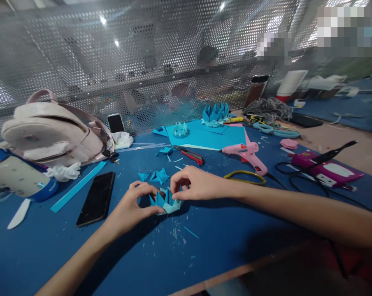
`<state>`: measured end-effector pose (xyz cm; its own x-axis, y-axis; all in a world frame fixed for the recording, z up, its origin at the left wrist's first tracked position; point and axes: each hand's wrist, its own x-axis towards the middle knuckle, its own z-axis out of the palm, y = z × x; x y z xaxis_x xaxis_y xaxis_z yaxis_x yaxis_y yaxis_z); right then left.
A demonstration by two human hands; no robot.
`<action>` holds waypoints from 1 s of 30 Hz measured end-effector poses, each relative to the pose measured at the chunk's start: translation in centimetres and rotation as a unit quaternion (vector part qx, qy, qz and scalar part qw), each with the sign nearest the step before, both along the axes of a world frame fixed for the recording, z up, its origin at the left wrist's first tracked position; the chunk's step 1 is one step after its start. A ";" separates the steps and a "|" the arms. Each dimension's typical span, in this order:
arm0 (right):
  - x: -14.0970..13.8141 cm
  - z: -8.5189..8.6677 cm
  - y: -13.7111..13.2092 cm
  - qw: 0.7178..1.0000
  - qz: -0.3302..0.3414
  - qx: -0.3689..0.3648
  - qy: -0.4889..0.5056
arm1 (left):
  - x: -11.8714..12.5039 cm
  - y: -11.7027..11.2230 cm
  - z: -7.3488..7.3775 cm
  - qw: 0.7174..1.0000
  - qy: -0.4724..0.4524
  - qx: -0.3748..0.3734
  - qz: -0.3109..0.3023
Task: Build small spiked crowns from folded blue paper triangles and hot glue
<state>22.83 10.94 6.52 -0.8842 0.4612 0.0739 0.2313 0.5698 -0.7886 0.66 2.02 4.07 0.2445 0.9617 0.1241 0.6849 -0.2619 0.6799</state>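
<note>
Low over the blue table, a folded blue paper crown with pointed tips and a paler base sits between both hands. My left hand grips its left side, thumb at the front and fingers behind. With a pinch, my right hand holds the crown's right rim. Just behind lie folded blue paper pieces. A red utility knife rests farther back. To the right is a pink glue gun, its nozzle pointing left. A finished-looking taller blue paper crown and a small pale crown stand at the back.
Left of my hands lie a black phone, a blue paper strip and a bottle. A pale backpack leans against the perforated metal screen. Yellow-handled scissors and a purple box with a black cable sit right.
</note>
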 end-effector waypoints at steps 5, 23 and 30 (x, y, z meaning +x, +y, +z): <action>0.0 -0.2 0.3 1.000 0.008 -0.014 0.004 | 0.1 0.0 -0.1 1.000 -0.006 -0.007 0.021; -0.1 -1.0 0.8 0.998 0.020 -0.067 -0.006 | 0.3 0.1 0.1 1.000 0.023 -0.015 0.011; -0.2 -0.8 0.6 0.997 0.025 -0.069 -0.013 | 0.4 0.0 0.4 0.999 0.041 -0.009 -0.012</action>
